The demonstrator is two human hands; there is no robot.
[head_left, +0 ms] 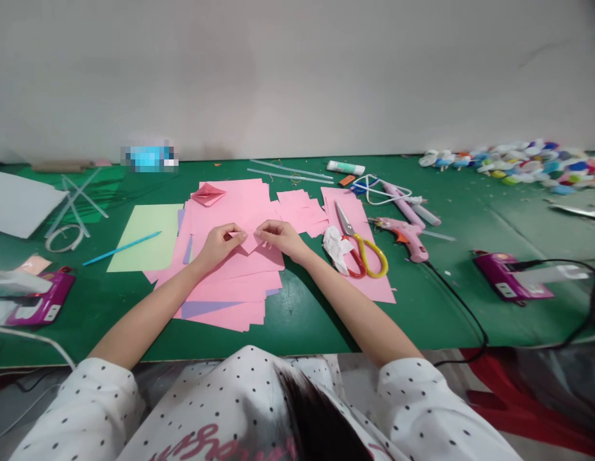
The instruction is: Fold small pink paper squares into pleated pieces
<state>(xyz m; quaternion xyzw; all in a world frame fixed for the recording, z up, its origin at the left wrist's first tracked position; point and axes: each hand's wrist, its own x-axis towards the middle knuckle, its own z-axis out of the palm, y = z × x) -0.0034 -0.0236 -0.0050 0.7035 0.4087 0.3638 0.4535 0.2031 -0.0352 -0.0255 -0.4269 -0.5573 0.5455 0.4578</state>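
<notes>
Between my two hands is a small folded piece of pink paper (250, 244), with one corner pointing toward me. My left hand (224, 241) pinches its left side between thumb and fingers. On the right side, my right hand (281, 236) pinches it the same way. Both hands are just above a spread of pink sheets (230, 288), where a few purple edges show. A folded pink paper piece with several layers (208, 194) lies at the far left of the spread. Small pink paper squares (301, 210) lie beyond my right hand.
Scissors (357, 239) with red and yellow handles lie on pink paper at right, near a pink glue gun (403, 234) with a black cord. A glue stick (345, 168) lies behind. At left are a blue pencil (122, 248) and a pale green sheet (146, 227). Bottle caps (528, 160) pile far right.
</notes>
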